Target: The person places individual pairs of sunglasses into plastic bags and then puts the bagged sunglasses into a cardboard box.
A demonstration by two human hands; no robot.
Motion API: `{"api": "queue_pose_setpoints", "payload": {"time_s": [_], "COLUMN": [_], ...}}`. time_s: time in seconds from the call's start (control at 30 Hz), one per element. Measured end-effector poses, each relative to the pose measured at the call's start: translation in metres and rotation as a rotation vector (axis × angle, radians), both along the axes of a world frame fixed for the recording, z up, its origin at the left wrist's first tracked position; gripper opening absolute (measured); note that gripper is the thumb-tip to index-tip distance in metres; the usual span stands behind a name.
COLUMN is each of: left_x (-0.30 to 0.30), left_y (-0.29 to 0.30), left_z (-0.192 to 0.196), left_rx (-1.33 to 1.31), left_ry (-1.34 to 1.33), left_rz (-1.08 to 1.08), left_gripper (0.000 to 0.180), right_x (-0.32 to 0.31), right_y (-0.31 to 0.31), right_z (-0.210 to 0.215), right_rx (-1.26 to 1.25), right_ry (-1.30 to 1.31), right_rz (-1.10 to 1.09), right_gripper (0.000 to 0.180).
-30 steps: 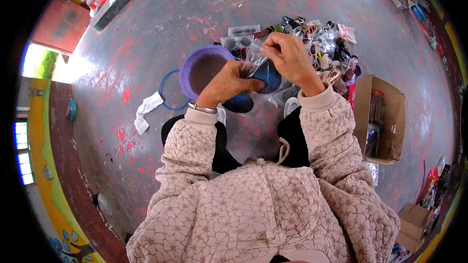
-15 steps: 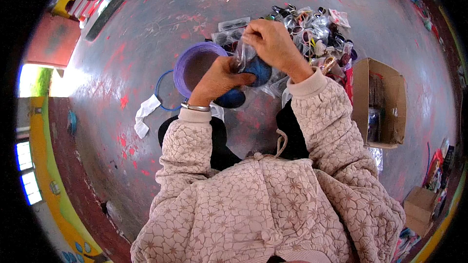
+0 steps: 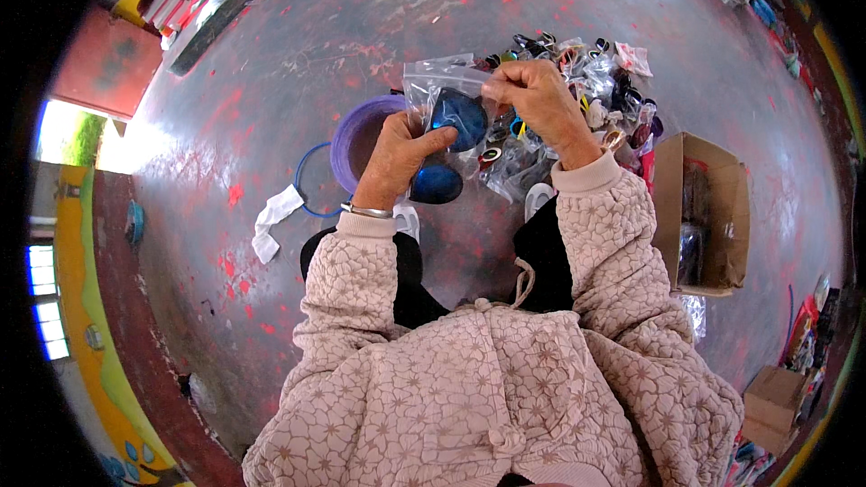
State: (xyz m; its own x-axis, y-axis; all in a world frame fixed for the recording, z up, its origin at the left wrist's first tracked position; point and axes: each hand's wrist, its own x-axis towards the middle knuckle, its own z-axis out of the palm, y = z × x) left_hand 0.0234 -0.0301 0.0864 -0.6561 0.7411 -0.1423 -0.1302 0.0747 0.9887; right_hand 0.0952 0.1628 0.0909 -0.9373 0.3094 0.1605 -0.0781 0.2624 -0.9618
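Observation:
In front of me I hold sunglasses (image 3: 438,185) with blue mirrored lenses. The upper lens lies in or behind a clear plastic bag (image 3: 435,78); the lower one hangs beneath my thumb. My left hand (image 3: 397,151), with a silver bangle at its wrist, is closed around the bag and sunglasses, thumb across the middle. With fingers pinched, my right hand (image 3: 545,106) grips the bag's right upper edge. Behind and right of the hands spreads a pile of sunglasses and clear bags (image 3: 600,81) on the floor.
A purple bucket (image 3: 343,149) stands beside my left hand, with a blue hoop (image 3: 300,182) by it. A white strip (image 3: 275,216) lies further left. To the right stands an open cardboard box (image 3: 726,257) with packets inside; a smaller box (image 3: 774,406) sits at lower right.
The bag has been spread flat and upright, showing more of the blue lenses. My right hand has moved slightly right and down, to the bag's edge.

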Motion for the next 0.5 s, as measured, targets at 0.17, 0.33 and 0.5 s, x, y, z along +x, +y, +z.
{"api": "queue_pose_setpoints", "payload": {"time_s": [0.17, 0.33, 0.5], "left_x": [0.003, 0.007, 0.008], "left_y": [0.013, -0.001, 0.004], "left_z": [0.001, -0.005, -0.027], "left_rx": [-0.035, -0.219, -0.038], "left_ry": [0.086, 0.217, 0.136], "left_rz": [0.036, -0.008, 0.050], "left_gripper": [0.024, 0.022, 0.029], "right_x": [0.001, -0.004, -0.007], "right_y": [0.007, -0.003, -0.018], "right_z": [-0.006, -0.008, -0.019], "right_rx": [0.213, 0.272, 0.608], "right_ry": [0.035, 0.096, 0.292], "right_rz": [-0.089, 0.061, -0.317], "right_gripper": [0.019, 0.023, 0.020]}}
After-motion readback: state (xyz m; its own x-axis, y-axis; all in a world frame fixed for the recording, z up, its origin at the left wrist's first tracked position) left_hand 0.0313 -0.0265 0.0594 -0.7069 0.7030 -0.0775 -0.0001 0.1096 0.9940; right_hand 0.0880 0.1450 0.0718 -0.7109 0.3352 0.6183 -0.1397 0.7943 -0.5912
